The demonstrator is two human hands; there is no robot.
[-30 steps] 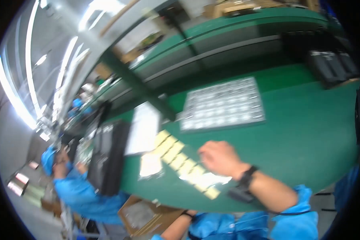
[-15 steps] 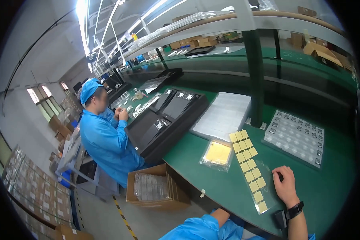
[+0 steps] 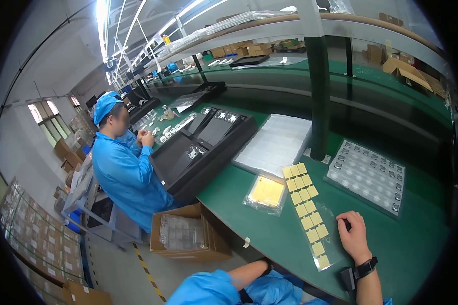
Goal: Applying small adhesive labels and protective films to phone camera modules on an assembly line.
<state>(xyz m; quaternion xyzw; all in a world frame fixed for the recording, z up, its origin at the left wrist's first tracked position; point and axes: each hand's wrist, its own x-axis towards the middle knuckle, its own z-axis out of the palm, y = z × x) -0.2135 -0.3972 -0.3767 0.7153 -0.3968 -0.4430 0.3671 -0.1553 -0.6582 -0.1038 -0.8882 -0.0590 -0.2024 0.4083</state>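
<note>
My right hand (image 3: pixel 353 235) rests on the green bench top with its fingers curled in. A dark spot shows between thumb and fingers, and I cannot tell whether it is a small object or shadow. Left of this hand lies a clear film strip with rows of pale yellow square pads (image 3: pixel 305 208). My left forearm (image 3: pixel 247 276) reaches toward the bench's front edge; a dark band is at its wrist, and the hand itself is hidden. Beyond the right hand sits a clear plastic tray (image 3: pixel 364 178) with round black-and-silver parts along its back and right sides.
A bagged stack of yellow sheets (image 3: pixel 267 192) lies beside the pads, before a stack of translucent trays (image 3: pixel 277 142). A shelf post (image 3: pixel 319 96) rises behind. Further left are a black tray (image 3: pixel 229 147), a co-worker in blue (image 3: pixel 119 162) and a cardboard box (image 3: pixel 216 239).
The view has shifted slightly, so the bench appears further left. More of my left forearm and its wrist band now shows. My right hand keeps its place beside the pads.
</note>
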